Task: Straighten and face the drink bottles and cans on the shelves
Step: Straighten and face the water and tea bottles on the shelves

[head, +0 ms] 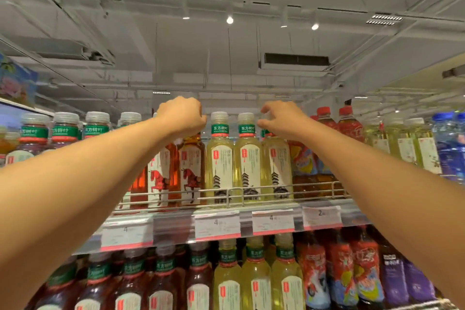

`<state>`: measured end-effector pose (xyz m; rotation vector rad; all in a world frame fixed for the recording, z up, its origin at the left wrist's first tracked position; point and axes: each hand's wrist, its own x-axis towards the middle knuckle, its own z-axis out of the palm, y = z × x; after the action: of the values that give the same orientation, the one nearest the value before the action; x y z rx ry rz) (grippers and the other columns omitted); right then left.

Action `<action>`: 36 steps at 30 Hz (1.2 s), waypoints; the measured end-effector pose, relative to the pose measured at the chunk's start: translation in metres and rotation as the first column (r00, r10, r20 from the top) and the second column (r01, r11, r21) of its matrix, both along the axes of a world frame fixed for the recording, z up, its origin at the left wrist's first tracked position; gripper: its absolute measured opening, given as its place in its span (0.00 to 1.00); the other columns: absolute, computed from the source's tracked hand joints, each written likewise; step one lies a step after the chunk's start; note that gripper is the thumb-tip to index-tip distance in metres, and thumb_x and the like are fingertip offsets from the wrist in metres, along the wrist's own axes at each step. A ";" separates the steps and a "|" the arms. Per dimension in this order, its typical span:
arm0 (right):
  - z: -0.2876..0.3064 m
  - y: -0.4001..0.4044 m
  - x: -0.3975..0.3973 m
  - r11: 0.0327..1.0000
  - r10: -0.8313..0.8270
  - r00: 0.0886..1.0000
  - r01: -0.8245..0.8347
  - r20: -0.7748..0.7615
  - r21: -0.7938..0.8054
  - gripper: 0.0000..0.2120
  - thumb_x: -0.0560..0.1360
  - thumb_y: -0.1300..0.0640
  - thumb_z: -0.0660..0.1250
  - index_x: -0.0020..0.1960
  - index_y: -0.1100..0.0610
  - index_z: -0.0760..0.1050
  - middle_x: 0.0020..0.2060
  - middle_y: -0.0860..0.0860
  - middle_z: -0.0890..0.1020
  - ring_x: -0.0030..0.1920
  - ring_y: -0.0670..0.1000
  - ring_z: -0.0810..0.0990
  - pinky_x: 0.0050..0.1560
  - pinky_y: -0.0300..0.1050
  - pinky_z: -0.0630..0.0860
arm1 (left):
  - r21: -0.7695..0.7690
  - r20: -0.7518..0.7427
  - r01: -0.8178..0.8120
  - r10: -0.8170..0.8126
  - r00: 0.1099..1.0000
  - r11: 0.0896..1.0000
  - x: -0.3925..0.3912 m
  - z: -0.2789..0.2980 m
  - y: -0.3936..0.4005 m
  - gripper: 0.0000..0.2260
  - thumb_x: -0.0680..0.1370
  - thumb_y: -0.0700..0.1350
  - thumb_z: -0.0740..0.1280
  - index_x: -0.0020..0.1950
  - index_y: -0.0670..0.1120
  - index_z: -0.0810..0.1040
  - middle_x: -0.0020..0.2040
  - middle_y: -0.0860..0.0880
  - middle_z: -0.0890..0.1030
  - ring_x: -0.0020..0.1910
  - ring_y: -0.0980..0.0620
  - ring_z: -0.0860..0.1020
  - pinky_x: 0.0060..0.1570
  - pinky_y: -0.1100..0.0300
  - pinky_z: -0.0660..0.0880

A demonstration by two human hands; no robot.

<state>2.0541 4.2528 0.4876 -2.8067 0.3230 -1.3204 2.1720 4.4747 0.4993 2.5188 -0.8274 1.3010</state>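
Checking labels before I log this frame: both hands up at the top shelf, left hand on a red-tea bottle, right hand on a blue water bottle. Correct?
Not quite. The head view shows the right hand at the cap of a pale yellow-green tea bottle, not a blue water bottle; the blue bottles stand far right, untouched. The rest holds: both hands are at the top shelf, the left hand on a red-tea bottle.

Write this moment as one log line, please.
stage: facing top shelf | left hand: on amber bottle cap | right hand: at yellow bottle cap, grip unclear
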 end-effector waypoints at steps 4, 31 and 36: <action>0.005 -0.002 0.004 0.996 -0.079 0.997 0.080 0.016 -0.047 0.16 0.79 0.47 0.67 0.56 0.59 0.79 0.49 0.56 0.83 0.47 0.56 0.81 0.50 0.57 0.82 | 0.004 0.000 -0.058 0.058 0.998 0.998 0.001 -0.004 -0.005 0.14 0.83 0.55 0.62 0.58 0.48 0.82 0.51 0.44 0.83 0.48 0.42 0.80 0.51 0.49 0.78; 0.012 0.024 0.021 0.983 0.173 0.984 -0.170 -0.035 0.076 0.25 0.77 0.37 0.66 0.44 0.60 0.80 0.37 0.55 0.81 0.37 0.52 0.77 0.35 0.45 0.70 | -0.053 -0.046 -0.053 0.051 0.998 0.997 0.012 -0.002 0.062 0.15 0.82 0.54 0.64 0.62 0.47 0.83 0.57 0.41 0.84 0.55 0.39 0.81 0.52 0.50 0.78; 0.016 0.026 0.012 0.951 0.277 0.960 -0.269 -0.030 0.153 0.26 0.76 0.37 0.68 0.44 0.63 0.82 0.36 0.55 0.80 0.37 0.52 0.77 0.37 0.47 0.72 | -0.081 -0.054 -0.004 0.000 0.999 0.997 0.016 0.001 0.068 0.15 0.82 0.55 0.65 0.61 0.48 0.84 0.56 0.43 0.85 0.53 0.42 0.82 0.47 0.54 0.74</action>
<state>2.0663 4.2793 0.5036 -2.6459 0.0275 -1.1187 2.1880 4.5425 0.5007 2.4809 -0.7454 1.2351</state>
